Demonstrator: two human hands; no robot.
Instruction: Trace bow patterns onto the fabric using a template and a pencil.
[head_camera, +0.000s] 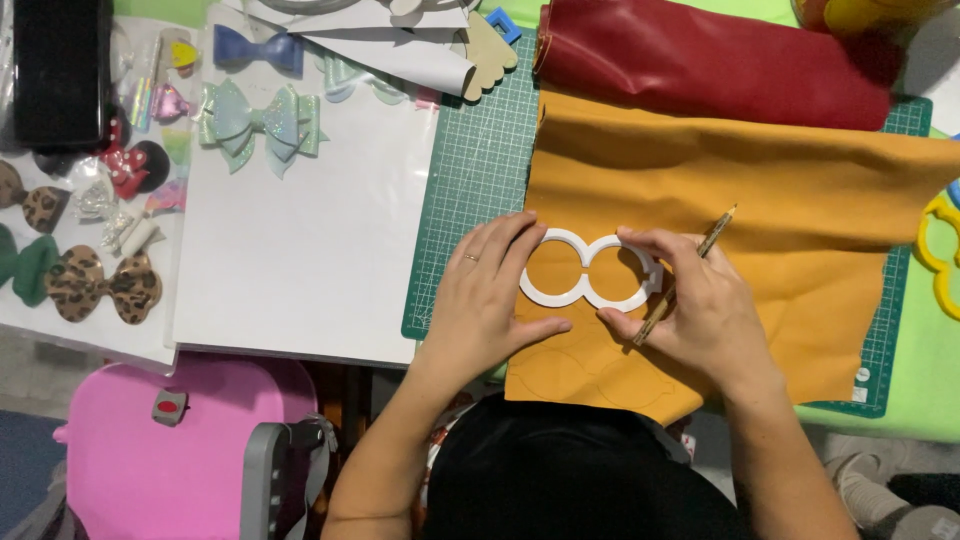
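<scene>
Right now your left hand (490, 300) lies flat and open on the white template (590, 270), fingers spread along its left loop and pressing it onto the mustard sheet (800, 220). That template, two joined rings, sits near the near-left part of the sheet, which rests on the green cutting mat (480, 150). Your right hand (700, 310) is closed around a pencil (690, 272), its point angled up toward the far right, while the fingertips touch the template's right loop. Faint traced outlines show on the sheet just near of the template. Beyond the sheet, at the far edge, lies a dark red roll (710, 60). To the left, a white board (310, 230) carries a glittery pale-green bow (262, 125) and a blue bow (258, 48), with leopard-print bows (100, 285) farther left. A yellow template (940, 255) peeks in at the right edge.
</scene>
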